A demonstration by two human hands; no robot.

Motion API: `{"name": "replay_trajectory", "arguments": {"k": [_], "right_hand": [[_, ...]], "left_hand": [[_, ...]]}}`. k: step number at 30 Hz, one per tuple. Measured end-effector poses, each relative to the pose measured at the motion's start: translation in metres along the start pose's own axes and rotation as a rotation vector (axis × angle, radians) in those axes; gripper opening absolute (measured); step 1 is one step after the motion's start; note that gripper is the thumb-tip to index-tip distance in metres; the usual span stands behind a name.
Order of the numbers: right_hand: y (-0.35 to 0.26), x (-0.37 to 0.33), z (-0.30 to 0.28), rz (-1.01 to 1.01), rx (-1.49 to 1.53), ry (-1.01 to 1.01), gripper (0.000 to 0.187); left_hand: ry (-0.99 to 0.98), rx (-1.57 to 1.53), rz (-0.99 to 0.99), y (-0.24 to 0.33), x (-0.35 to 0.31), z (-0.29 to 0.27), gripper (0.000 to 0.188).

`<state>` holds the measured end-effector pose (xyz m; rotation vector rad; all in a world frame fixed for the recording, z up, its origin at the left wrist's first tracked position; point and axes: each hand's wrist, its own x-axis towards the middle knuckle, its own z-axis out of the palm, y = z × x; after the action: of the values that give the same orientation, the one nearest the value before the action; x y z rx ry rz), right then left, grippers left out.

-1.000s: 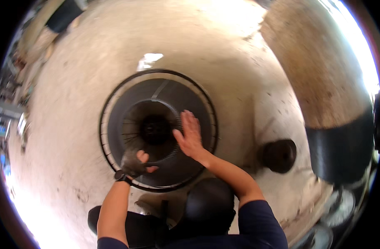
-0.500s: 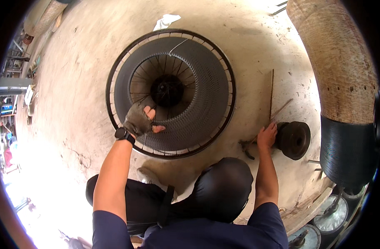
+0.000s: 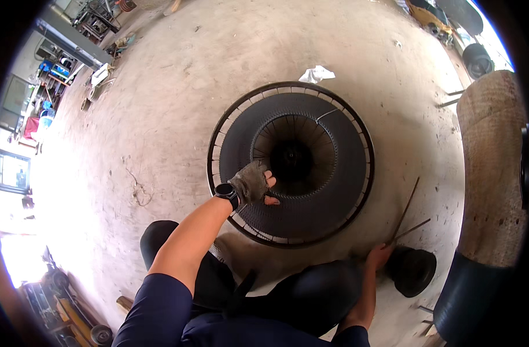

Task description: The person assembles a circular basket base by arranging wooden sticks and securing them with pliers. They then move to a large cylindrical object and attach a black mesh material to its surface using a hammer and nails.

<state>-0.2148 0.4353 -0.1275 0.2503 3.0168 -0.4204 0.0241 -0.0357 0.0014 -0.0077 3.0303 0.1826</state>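
Observation:
In front of me on the floor lies a round spoked reel (image 3: 213, 139) carrying a broad coil of dark, finely toothed wire (image 3: 328, 196). My left hand (image 3: 254, 182), in a grey fingerless glove with a black watch at the wrist, lies on the coil's near left part, fingers curled over its inner edge. Low on the right, my right hand (image 3: 379, 257), bare and blurred, is closed around a tool with two thin, long handles (image 3: 407, 203), which spread away from me. The tool's other end is lost in shadow. Beside that hand sits a dark grooved pulley-like wheel (image 3: 416, 272).
A white scrap (image 3: 317, 74) lies beyond the reel. Along the right stands a large brown cylinder (image 3: 493, 191) with a dark wound band (image 3: 475, 295). Wheeled equipment (image 3: 67, 309) is at the lower left, shelves of tools (image 3: 59, 69) at the upper left. My knees are close to the reel.
My view has swung, so the reel and both hands appear farther right and lower. The left hand stays on the coil. My right fingers have closed around the long-handled tool.

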Motion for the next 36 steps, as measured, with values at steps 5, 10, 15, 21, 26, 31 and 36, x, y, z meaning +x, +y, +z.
{"name": "replay_trajectory", "arguments": {"k": [5,10,15,21,26,31,36], "right_hand": [[-0.007,-0.001,0.003,0.024,0.062,-0.128,0.037],[0.032,0.019,0.036,0.186,0.329,-0.104,0.036],[0.008,0.007,0.018,0.153,0.618,-0.153,0.033],[-0.027,-0.020,-0.011,-0.003,0.981,-0.192,0.027],[-0.107,-0.029,-0.072,-0.116,1.084,-0.221,0.020],[-0.159,-0.013,-0.090,-0.424,1.013,-0.304,0.014],[-0.234,-0.026,-0.106,-0.710,0.695,-0.420,0.015]], "left_hand": [[0.017,-0.043,0.014,-0.002,0.002,-0.001,0.069],[-0.325,-0.115,-0.104,0.007,0.017,-0.026,0.082],[-0.327,-0.060,-0.087,0.007,0.011,-0.029,0.083],[-0.248,-0.034,-0.070,0.007,0.009,-0.020,0.074],[-0.248,-0.051,-0.081,0.007,0.006,-0.017,0.073],[-0.328,-0.056,-0.079,0.007,0.009,-0.026,0.078],[0.202,-0.013,-0.121,0.020,0.000,-0.045,0.061]]}}
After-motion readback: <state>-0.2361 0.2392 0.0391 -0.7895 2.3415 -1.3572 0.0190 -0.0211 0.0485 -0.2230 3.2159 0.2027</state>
